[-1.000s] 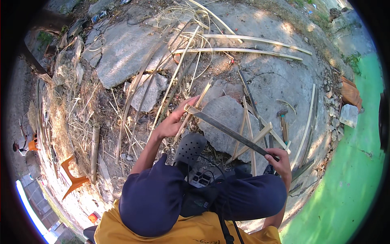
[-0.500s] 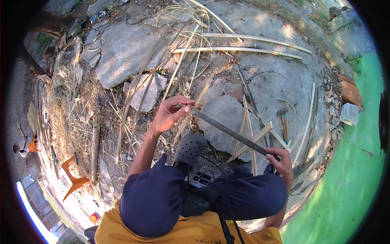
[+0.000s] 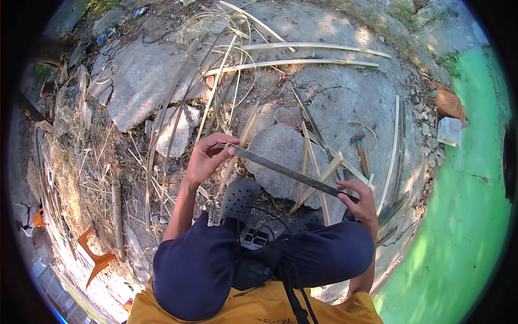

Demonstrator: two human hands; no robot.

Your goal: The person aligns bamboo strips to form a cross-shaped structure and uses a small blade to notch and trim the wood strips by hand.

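A flat, dark grey-brown strip [image 3: 286, 171], which looks like split bamboo, slants across in front of my knees. My left hand [image 3: 206, 159] pinches its far-left end between thumb and fingers. Near its lower right end my right hand [image 3: 359, 201] grips it, with the index finger lifted along the top. Beneath the strip, several pale split sticks [image 3: 327, 175] lie crossed on the ground. Just beyond my right hand is a hammer [image 3: 362, 154] with a wooden handle.
Long pale strips [image 3: 318, 47] and a tangle of thin shavings [image 3: 210, 24] lie farther off. Broken concrete slabs [image 3: 151, 81] make the ground uneven. Green water or a green surface [image 3: 453, 216] borders the right side. An orange plastic piece [image 3: 94, 256] and a pole [image 3: 117, 221] lie left.
The whole view has shifted, so the ground things appear farther left. Both hands keep hold of the strip; my right index finger now lies straighter over it.
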